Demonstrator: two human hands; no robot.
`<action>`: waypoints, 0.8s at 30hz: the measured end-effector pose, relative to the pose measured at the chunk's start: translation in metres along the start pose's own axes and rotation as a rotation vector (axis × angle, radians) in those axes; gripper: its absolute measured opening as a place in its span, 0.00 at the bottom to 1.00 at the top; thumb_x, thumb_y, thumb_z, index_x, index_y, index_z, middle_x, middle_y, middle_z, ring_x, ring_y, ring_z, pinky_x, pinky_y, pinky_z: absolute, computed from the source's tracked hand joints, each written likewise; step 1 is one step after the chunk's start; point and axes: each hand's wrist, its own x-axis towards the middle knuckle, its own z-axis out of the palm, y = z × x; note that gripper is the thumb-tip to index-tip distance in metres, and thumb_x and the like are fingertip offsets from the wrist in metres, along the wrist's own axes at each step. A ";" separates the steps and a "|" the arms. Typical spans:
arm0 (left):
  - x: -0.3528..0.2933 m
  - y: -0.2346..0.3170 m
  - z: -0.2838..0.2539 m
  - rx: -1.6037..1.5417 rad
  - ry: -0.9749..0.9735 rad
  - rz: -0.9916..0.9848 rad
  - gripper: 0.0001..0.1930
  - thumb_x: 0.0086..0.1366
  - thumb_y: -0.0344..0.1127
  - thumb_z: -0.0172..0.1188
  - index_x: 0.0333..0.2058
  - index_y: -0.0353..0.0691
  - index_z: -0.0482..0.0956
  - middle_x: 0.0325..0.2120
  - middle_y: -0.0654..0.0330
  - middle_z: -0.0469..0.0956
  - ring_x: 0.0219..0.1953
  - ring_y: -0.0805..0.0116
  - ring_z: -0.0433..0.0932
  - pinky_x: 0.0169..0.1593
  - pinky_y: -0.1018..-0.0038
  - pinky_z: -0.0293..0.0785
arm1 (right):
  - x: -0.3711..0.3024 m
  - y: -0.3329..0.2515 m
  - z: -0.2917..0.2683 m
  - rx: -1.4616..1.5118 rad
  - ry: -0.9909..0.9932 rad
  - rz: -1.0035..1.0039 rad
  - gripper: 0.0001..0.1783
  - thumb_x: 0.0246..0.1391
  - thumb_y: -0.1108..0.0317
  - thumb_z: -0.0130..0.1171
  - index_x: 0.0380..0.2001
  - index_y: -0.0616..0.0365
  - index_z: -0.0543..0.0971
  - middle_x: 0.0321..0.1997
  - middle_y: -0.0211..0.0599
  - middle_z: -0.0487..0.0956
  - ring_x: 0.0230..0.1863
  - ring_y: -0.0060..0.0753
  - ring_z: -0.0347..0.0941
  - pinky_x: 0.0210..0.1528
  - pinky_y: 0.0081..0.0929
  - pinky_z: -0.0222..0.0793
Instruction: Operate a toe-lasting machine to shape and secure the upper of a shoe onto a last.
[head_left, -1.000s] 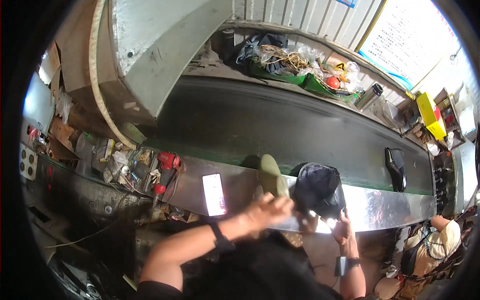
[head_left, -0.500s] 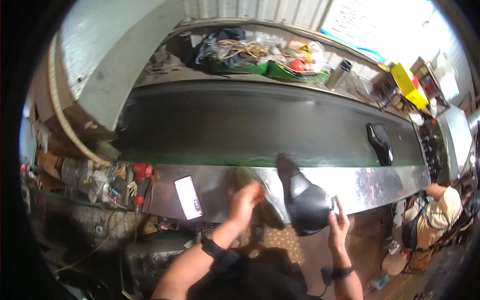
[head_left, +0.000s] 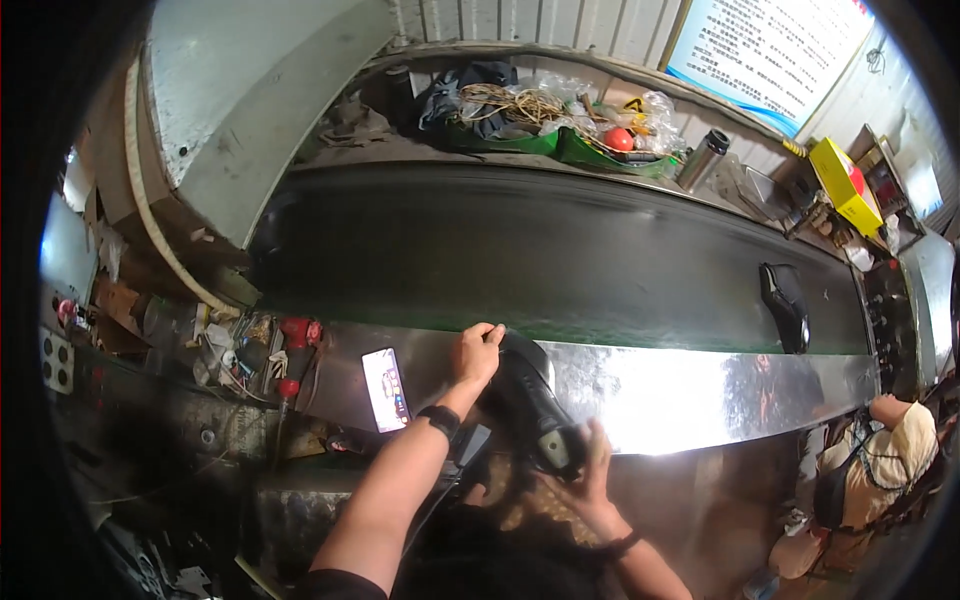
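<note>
Two bare hands work at a black shoe (head_left: pixel 530 395) above the near edge of a metal counter (head_left: pixel 810 395), left of the counter's middle. The shoe slants, its far end over the metal and its near end reaching past the counter's near edge; an olive-green piece (head_left: pixel 552 446) shows at that near end. The right hand (head_left: pixel 585 475) grasps the near end, fingers along its right side and thumb below. The left hand (head_left: pixel 478 355) has its fingers drawn together just beside the far end; whether they pinch the shoe cannot be told. A dark band (head_left: pixel 440 418) encircles the left wrist. To the left of that hand, a smartphone (head_left: pixel 385 390) with a lit screen lies on the counter; a red handheld tool (head_left: pixel 297 335) rests near the counter's left end. A black conveyor belt (head_left: pixel 560 250) runs along the counter's far edge and carries a second black shoe (head_left: pixel 785 308) near its right end. On the shelf (head_left: pixel 330 158) beyond the belt stand green trays (head_left: pixel 600 156) holding tangled cord (head_left: pixel 510 105) and a red ball (head_left: pixel 619 139), with a metal flask (head_left: pixel 706 158) and a yellow box (head_left: pixel 845 188) farther right. A co-worker (head_left: pixel 890 455) in a cream top appears beyond the counter's right end.
</note>
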 end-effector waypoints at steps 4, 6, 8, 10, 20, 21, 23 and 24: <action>-0.022 -0.013 -0.011 0.181 -0.017 -0.078 0.18 0.64 0.49 0.61 0.27 0.38 0.83 0.26 0.46 0.81 0.31 0.44 0.79 0.37 0.55 0.73 | 0.014 -0.008 -0.017 0.228 -0.191 0.219 0.71 0.36 0.63 0.82 0.73 0.69 0.41 0.76 0.62 0.49 0.74 0.58 0.53 0.73 0.43 0.53; -0.042 -0.035 -0.021 0.061 -0.216 -0.202 0.21 0.63 0.51 0.61 0.27 0.35 0.82 0.23 0.48 0.81 0.29 0.53 0.82 0.36 0.54 0.71 | -0.006 -0.007 -0.048 0.179 -0.377 0.219 0.67 0.40 0.69 0.77 0.72 0.70 0.41 0.75 0.64 0.51 0.76 0.55 0.51 0.74 0.40 0.52; -0.059 -0.015 -0.019 -0.099 -0.229 -0.376 0.26 0.58 0.57 0.65 0.35 0.33 0.82 0.30 0.48 0.83 0.36 0.55 0.83 0.42 0.57 0.74 | -0.017 -0.009 -0.065 0.152 -0.529 0.409 0.63 0.40 0.73 0.75 0.72 0.69 0.43 0.75 0.66 0.51 0.75 0.62 0.49 0.75 0.46 0.49; -0.074 0.012 -0.001 0.132 -0.216 -0.357 0.40 0.50 0.61 0.71 0.51 0.32 0.77 0.46 0.45 0.80 0.47 0.54 0.80 0.51 0.61 0.74 | -0.024 0.000 -0.064 0.099 -0.534 0.277 0.63 0.40 0.73 0.74 0.72 0.68 0.43 0.75 0.65 0.50 0.75 0.64 0.49 0.75 0.50 0.46; -0.068 0.023 0.012 0.329 -0.127 -0.309 0.39 0.48 0.53 0.70 0.52 0.29 0.76 0.49 0.38 0.78 0.54 0.42 0.76 0.57 0.57 0.73 | -0.032 0.063 -0.049 0.145 -0.512 -0.120 0.62 0.36 0.70 0.76 0.72 0.64 0.49 0.72 0.58 0.59 0.72 0.62 0.56 0.74 0.59 0.43; -0.066 0.019 0.008 0.291 -0.122 -0.333 0.37 0.48 0.53 0.70 0.50 0.30 0.77 0.48 0.38 0.79 0.53 0.42 0.77 0.57 0.57 0.74 | -0.032 0.058 -0.047 0.164 -0.515 -0.039 0.61 0.36 0.70 0.77 0.71 0.63 0.52 0.72 0.57 0.59 0.72 0.62 0.56 0.74 0.59 0.42; -0.070 0.013 -0.003 0.251 -0.108 -0.371 0.34 0.47 0.52 0.70 0.48 0.30 0.79 0.46 0.37 0.80 0.53 0.41 0.77 0.57 0.57 0.74 | -0.027 0.036 -0.053 0.179 -0.511 0.017 0.56 0.39 0.69 0.76 0.70 0.63 0.57 0.70 0.55 0.62 0.70 0.60 0.59 0.73 0.55 0.48; -0.075 0.016 -0.008 0.214 -0.093 -0.331 0.31 0.47 0.51 0.70 0.43 0.31 0.80 0.42 0.39 0.81 0.48 0.43 0.79 0.53 0.57 0.75 | -0.017 0.022 -0.063 0.183 -0.527 0.007 0.56 0.39 0.69 0.76 0.70 0.63 0.57 0.70 0.55 0.62 0.70 0.60 0.59 0.73 0.55 0.48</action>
